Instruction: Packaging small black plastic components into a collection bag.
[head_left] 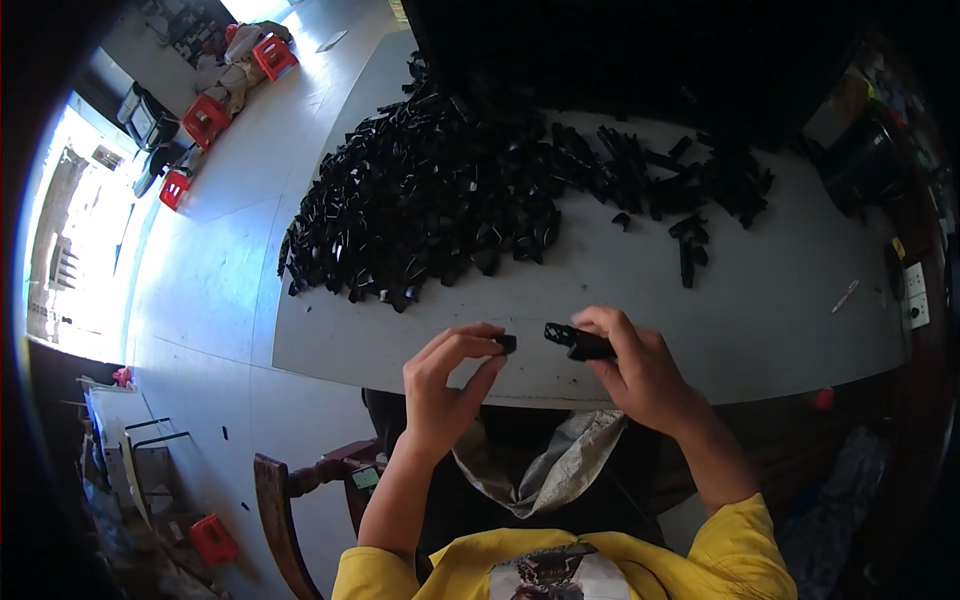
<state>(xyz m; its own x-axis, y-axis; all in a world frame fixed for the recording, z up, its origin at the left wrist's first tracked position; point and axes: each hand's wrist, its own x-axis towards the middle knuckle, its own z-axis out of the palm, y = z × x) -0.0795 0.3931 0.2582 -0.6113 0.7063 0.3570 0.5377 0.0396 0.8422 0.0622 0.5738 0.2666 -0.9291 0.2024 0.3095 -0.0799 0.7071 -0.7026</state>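
Note:
Above the table's near edge, my left hand (447, 375) pinches a small black plastic piece (508, 344) between thumb and fingers. To its right, my right hand (640, 365) is closed round a longer black plastic part (582, 343), whose slotted end points toward the left hand. The two pieces are apart, with a gap between them. Beyond my hands a large heap of small black plastic pieces (420, 200) covers the left and middle of the grey table (600, 275). Longer black parts (640, 165) lie loosely at the heap's right.
A white pen-like stick (846, 295) lies at the table's right. Below the near edge hangs a grey cloth (570, 465) over my lap. A wooden chair (285, 520) stands at lower left. Red stools (205, 120) stand on the floor beyond the table's left side.

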